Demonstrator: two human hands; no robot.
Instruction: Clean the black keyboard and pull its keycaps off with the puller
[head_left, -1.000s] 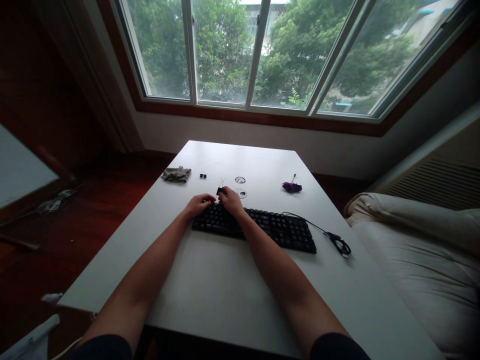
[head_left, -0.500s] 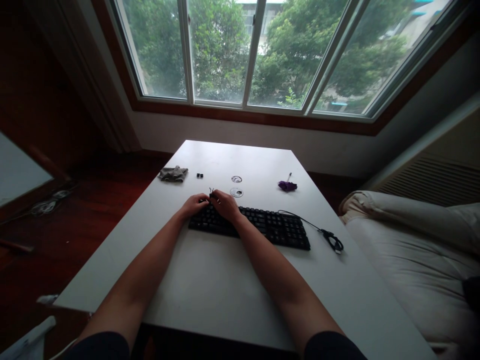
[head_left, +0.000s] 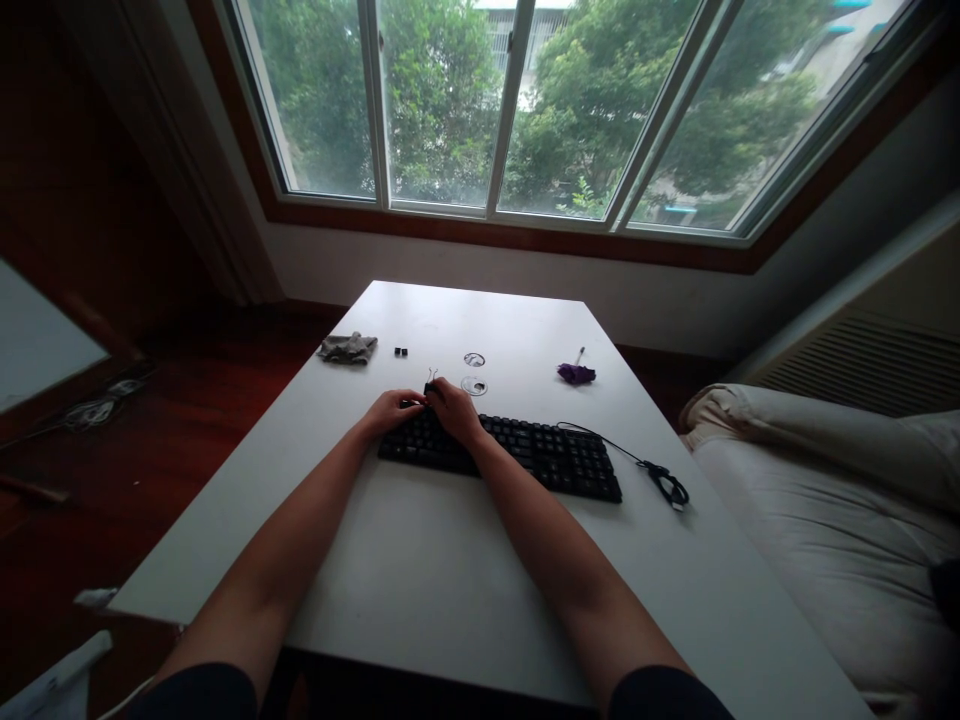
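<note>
A black keyboard [head_left: 540, 455] lies across the white table [head_left: 420, 580], its cable [head_left: 660, 480] coiled at the right end. Both my hands rest over the keyboard's far left corner. My right hand [head_left: 454, 408] is closed in a pinch on a small black wire keycap puller [head_left: 430, 385] that sticks up at the keyboard's back edge. My left hand [head_left: 391, 408] is curled beside it, fingertips touching the keyboard's top left keys; whether it holds anything is hidden.
Beyond the keyboard lie two small black keycaps [head_left: 400, 351], a crumpled grey cloth [head_left: 346, 347], two round clear lids [head_left: 473, 372] and a purple object with a pen [head_left: 575, 372]. A cushioned seat [head_left: 825, 500] stands to the right; a wide window [head_left: 525, 110] is ahead.
My right hand has lowered the puller from a raised position back to the keyboard's far left corner. The view shifted slightly. My left hand stayed on the keys.
</note>
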